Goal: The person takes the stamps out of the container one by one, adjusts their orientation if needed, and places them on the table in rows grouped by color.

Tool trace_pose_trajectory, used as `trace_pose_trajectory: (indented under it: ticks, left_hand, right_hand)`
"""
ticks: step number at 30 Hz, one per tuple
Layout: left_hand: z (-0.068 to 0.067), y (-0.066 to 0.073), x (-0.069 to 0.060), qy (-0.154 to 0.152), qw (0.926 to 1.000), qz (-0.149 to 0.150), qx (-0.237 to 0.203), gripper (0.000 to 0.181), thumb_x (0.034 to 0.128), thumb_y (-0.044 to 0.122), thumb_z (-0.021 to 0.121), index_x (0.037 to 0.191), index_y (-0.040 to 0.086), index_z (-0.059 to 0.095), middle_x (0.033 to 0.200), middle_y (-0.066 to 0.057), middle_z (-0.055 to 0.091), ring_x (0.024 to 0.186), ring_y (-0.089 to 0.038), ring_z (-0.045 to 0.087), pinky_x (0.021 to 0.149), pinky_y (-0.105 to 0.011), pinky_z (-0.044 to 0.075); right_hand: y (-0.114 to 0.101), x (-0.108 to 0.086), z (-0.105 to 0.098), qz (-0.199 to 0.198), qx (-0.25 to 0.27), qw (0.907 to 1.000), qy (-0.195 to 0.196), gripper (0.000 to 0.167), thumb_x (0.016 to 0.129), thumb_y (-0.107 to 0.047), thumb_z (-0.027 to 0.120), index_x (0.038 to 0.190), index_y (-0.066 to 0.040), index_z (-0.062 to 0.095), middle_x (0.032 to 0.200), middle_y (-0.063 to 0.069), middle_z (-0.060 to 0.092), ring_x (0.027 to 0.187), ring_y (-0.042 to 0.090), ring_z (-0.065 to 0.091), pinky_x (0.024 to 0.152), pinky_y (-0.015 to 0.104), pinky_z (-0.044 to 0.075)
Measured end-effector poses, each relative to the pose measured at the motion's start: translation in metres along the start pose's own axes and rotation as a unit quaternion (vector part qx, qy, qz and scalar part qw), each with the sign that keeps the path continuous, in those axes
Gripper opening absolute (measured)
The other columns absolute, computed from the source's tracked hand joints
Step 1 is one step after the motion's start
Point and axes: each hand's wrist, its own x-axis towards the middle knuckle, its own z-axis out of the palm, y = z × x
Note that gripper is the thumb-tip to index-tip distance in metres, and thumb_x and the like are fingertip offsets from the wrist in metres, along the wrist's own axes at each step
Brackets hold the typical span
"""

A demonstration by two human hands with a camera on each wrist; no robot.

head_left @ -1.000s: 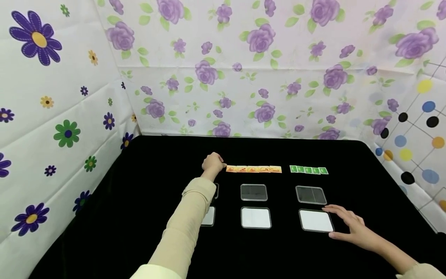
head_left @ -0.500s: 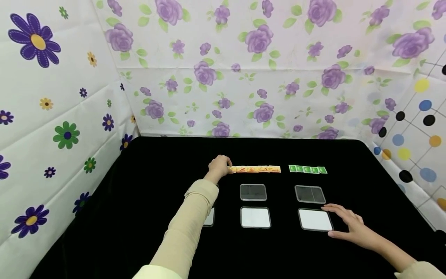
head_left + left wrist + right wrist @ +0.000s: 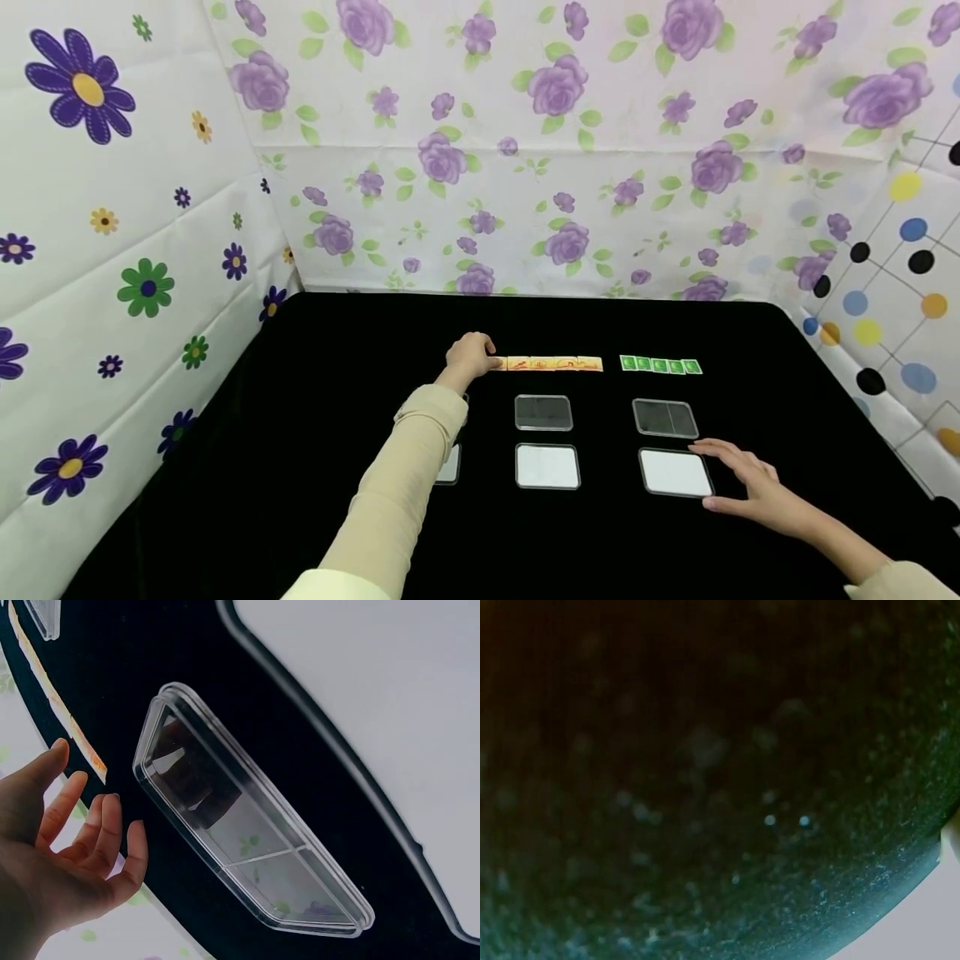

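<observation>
My left hand (image 3: pixel 469 356) is at the left end of a row of orange and yellow cards (image 3: pixel 555 364), its sleeved arm stretched across the table. In the left wrist view, its fingers (image 3: pixel 109 825) are loosely bent and apart, with nothing visible between them. The thumb is close to the end of the card row (image 3: pixel 71 724); contact cannot be told. On the right, my right hand (image 3: pixel 757 492) spreads thumb and fingers beside the right edge of a shallow box with a white inside (image 3: pixel 677 473). Whether it touches the rim is unclear.
Green cards (image 3: pixel 660 365) form a row at the back right. Clear boxes (image 3: pixel 543 413) (image 3: pixel 665 418) lie behind white ones (image 3: pixel 547 467); my left sleeve partly covers the leftmost pair. Patterned cloth walls border the black tabletop (image 3: pixel 262 467). The right wrist view is mostly dark and blurred.
My left hand has shifted a little right, now covering the left end of the orange card row. My right hand has stayed in place beside the white box.
</observation>
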Motion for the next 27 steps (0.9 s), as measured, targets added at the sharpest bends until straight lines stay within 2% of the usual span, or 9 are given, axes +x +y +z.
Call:
trace_pose_trajectory:
  ticks: [4,8,15,17,22,25,27]
  left_hand:
    - [-0.003,-0.004,0.000,-0.005,1.0000,-0.001,-0.005,0.025,0.0870,0.033,0.067,0.103,0.014,0.067,0.114,-0.005,0.065,0.099,-0.026,0.062,0.085,-0.041,0.049]
    - [-0.007,-0.007,-0.001,-0.002,0.9999,0.003,-0.011,0.025,0.0872,0.033,0.067,0.103,0.014,0.067,0.114,-0.005,0.065,0.099,-0.026,0.062,0.084,-0.040,0.049]
    - [-0.010,-0.015,-0.004,0.007,0.9997,0.016,-0.019,0.025,0.0871,0.032,0.067,0.103,0.014,0.067,0.115,-0.006,0.065,0.101,-0.026,0.062,0.083,-0.041,0.049]
    - [-0.011,-0.018,-0.006,0.007,0.9996,0.019,-0.022,0.025,0.0872,0.032,0.067,0.104,0.014,0.067,0.114,-0.006,0.066,0.099,-0.026,0.062,0.081,-0.040,0.049]
    - [-0.013,-0.027,-0.009,0.008,0.9989,0.029,-0.035,0.024,0.0887,0.031,0.065,0.105,0.013,0.067,0.113,-0.007,0.066,0.094,-0.025,0.062,0.078,-0.039,0.049]
    - [-0.015,-0.033,-0.011,0.011,0.9977,0.044,-0.051,0.025,0.0892,0.031,0.065,0.105,0.012,0.067,0.109,-0.008,0.066,0.093,-0.024,0.062,0.078,-0.039,0.049]
    - [-0.017,-0.039,-0.014,0.017,0.9966,0.055,-0.060,0.024,0.0888,0.030,0.065,0.104,0.011,0.067,0.105,-0.008,0.067,0.092,-0.023,0.062,0.079,-0.040,0.049]
  right_hand:
    - [0.001,0.002,0.003,-0.008,0.002,1.0000,0.005,0.065,0.076,-0.021,0.077,0.132,-0.014,0.047,0.131,0.018,0.041,0.106,0.033,0.040,0.075,0.046,0.025]
    - [0.001,0.004,0.002,-0.012,0.007,0.9999,0.007,0.066,0.076,-0.021,0.077,0.133,-0.014,0.046,0.132,0.015,0.041,0.107,0.027,0.038,0.076,0.048,0.026]
    - [0.002,0.007,-0.002,-0.022,0.007,0.9997,0.007,0.068,0.075,-0.019,0.078,0.134,-0.012,0.045,0.134,0.009,0.041,0.108,0.035,0.041,0.075,0.049,0.027]
    - [0.003,0.006,-0.002,-0.022,0.003,0.9997,0.010,0.068,0.074,-0.019,0.078,0.134,-0.013,0.046,0.134,0.006,0.041,0.109,0.028,0.040,0.075,0.046,0.027]
    - [0.004,0.002,0.000,-0.010,0.002,0.9999,0.004,0.068,0.076,-0.022,0.077,0.135,-0.015,0.045,0.134,0.008,0.043,0.108,0.012,0.036,0.076,0.046,0.029]
    - [0.005,-0.001,-0.003,-0.007,0.001,1.0000,0.000,0.068,0.076,-0.022,0.077,0.136,-0.016,0.045,0.133,0.006,0.045,0.111,0.003,0.032,0.076,0.051,0.032]
    - [0.005,-0.003,-0.005,-0.010,0.010,0.9999,-0.004,0.067,0.076,-0.021,0.077,0.135,-0.016,0.045,0.133,0.002,0.045,0.113,-0.008,0.028,0.075,0.054,0.034]
